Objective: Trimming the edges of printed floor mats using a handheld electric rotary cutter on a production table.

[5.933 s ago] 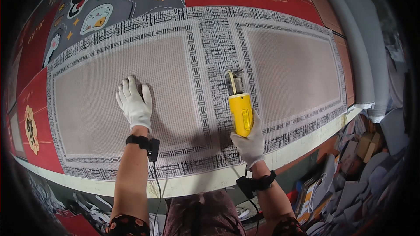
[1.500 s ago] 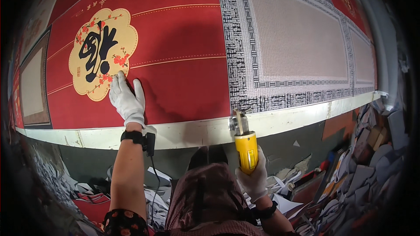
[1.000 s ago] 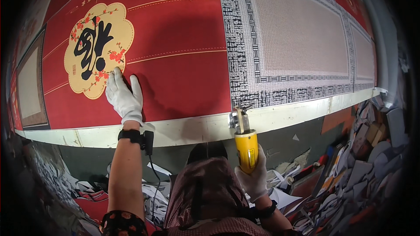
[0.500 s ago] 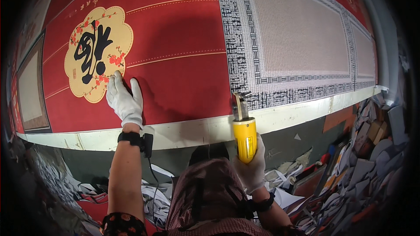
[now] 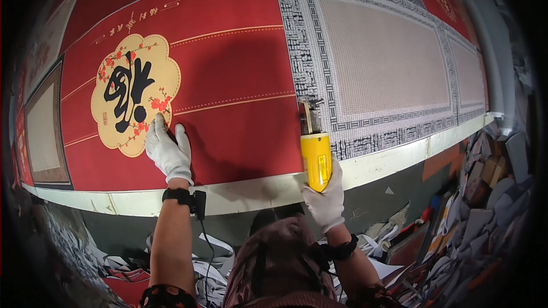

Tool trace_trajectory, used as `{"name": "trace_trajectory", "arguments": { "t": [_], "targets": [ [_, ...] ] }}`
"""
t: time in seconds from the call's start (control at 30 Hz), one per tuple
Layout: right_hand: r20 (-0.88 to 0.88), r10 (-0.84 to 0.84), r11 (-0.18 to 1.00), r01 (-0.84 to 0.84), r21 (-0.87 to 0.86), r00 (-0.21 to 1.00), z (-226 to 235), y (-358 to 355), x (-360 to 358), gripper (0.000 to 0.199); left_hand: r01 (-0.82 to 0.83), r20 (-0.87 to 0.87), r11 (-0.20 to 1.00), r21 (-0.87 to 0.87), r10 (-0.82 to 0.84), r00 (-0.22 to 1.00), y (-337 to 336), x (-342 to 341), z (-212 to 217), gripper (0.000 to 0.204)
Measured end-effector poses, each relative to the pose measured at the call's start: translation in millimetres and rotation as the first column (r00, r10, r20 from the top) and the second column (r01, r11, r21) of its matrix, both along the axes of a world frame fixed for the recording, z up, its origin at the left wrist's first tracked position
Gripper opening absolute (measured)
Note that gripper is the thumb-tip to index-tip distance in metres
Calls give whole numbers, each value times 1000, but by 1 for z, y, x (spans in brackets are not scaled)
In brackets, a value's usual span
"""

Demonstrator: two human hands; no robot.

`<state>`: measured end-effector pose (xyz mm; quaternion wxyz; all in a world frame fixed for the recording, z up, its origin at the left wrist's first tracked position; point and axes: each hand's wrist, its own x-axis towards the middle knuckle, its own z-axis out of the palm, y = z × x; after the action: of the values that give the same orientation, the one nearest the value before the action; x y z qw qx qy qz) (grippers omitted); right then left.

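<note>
My left hand (image 5: 169, 154), in a white glove, rests with fingers stretched out on the red printed mat (image 5: 240, 131), at the lower edge of its cream flower-shaped emblem (image 5: 171, 74). My right hand (image 5: 326, 201), gloved too, is wrapped round the yellow body of a handheld electric cutter (image 5: 317, 157). The cutter's metal head points away from me. It sits on the border where the red mat meets the grey-and-black patterned mat (image 5: 394, 57), a little in from the table's front edge. The blade's contact with the material is too small to make out.
The pale table edge (image 5: 245, 195) runs across in front of me. Heaps of grey offcuts (image 5: 456, 245) lie on the floor at right, with more scraps at lower left. A grey roll (image 5: 494, 80) stands beyond the table's right end. A black cable (image 5: 208, 245) hangs from my left wrist.
The cutter in my right hand has moved away from me, from the table edge further in along the border between the mats. My left hand stays by the emblem; the view has shifted.
</note>
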<state>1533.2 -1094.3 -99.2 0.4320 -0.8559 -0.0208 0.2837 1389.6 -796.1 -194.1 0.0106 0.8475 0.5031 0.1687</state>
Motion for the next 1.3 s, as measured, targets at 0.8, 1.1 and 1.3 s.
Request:
{"name": "trace_trajectory", "arguments": {
  "t": [0.8,1.1,1.3],
  "targets": [
    [47,-6,960,-8,279,999,-28,122,121,79,-78,-127,992,-101,65,990,-3,9,12,61],
    [147,14,948,-60,313,989,-46,165,164,79,-80,-123,990,-119,65,990,-6,7,10,61],
    [-95,5,952,24,305,995,-22,196,189,79,-69,-151,989,-133,48,987,-7,4,12,63]
  ]
}}
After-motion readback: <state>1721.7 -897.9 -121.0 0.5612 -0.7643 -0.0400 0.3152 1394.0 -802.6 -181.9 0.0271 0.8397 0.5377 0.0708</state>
